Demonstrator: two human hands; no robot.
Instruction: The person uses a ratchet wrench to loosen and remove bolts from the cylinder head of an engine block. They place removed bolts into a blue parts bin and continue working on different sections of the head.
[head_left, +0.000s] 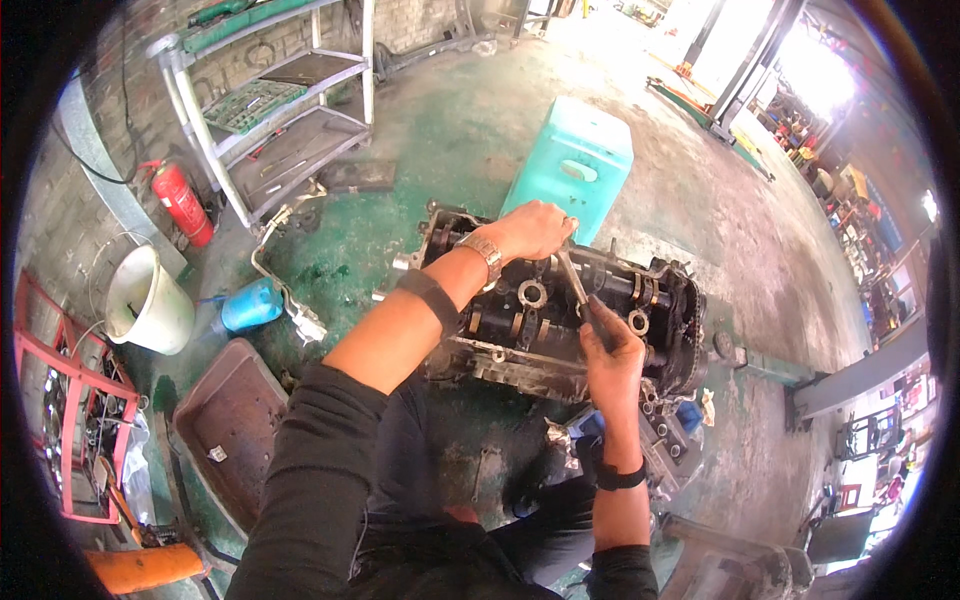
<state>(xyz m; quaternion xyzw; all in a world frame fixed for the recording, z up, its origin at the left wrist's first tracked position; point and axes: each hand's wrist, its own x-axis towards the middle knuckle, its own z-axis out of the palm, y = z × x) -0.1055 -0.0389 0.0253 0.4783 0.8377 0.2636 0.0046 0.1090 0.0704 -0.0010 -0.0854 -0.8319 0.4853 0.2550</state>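
A ratchet wrench (pixel 572 277) with a steel shaft and dark grip slants over the engine cylinder head (pixel 560 325). My right hand (pixel 614 358) is wrapped around its grip end. At the far end, my left hand (pixel 535 230) is closed over the wrench's head, which it hides along with whatever sits beneath. The cylinder head is greasy, with shafts and round openings showing on top and a chain (pixel 692 330) at its right end. Both forearms reach across its near side.
A turquoise plastic stool (pixel 590 150) stands right behind the engine. Leftward are a grey tray (pixel 232 420), a blue bottle (pixel 252 305), a white bucket (pixel 160 305), a fire extinguisher (pixel 182 203) and a metal trolley (pixel 215 150). More parts (pixel 670 440) lie by my right forearm.
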